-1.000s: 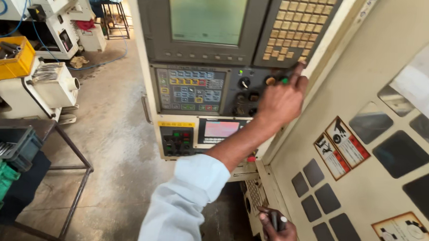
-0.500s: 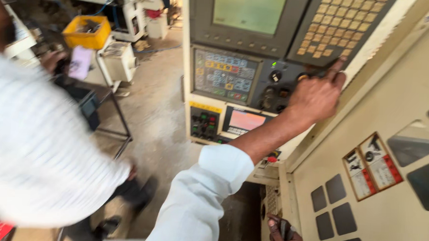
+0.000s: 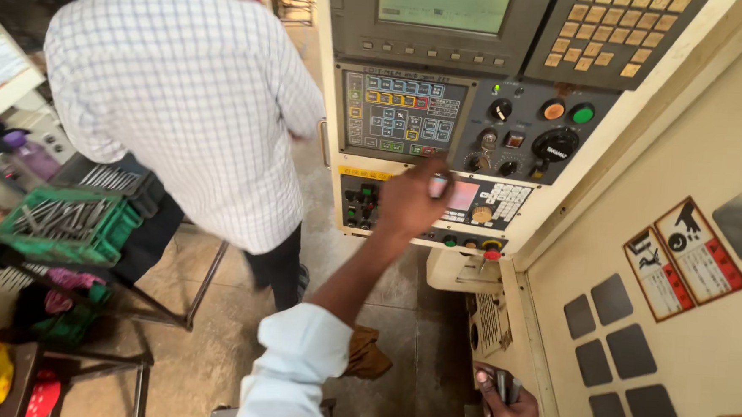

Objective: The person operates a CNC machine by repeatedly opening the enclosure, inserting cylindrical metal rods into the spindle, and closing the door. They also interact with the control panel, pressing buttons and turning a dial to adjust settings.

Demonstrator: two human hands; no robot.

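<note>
Both hands are busy: my left hand (image 3: 414, 198), fingers curled, touches the lower button panel (image 3: 426, 205) of the control console (image 3: 477, 121); my right hand (image 3: 508, 410) grasps a dark handle (image 3: 504, 385) below. I'm keying buttons; one orange (image 3: 554, 111) and one green button (image 3: 582, 114) sit higher.

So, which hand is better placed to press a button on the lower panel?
Left: the left hand is at the lower panel; the right hand grips a dark object far below.
</note>
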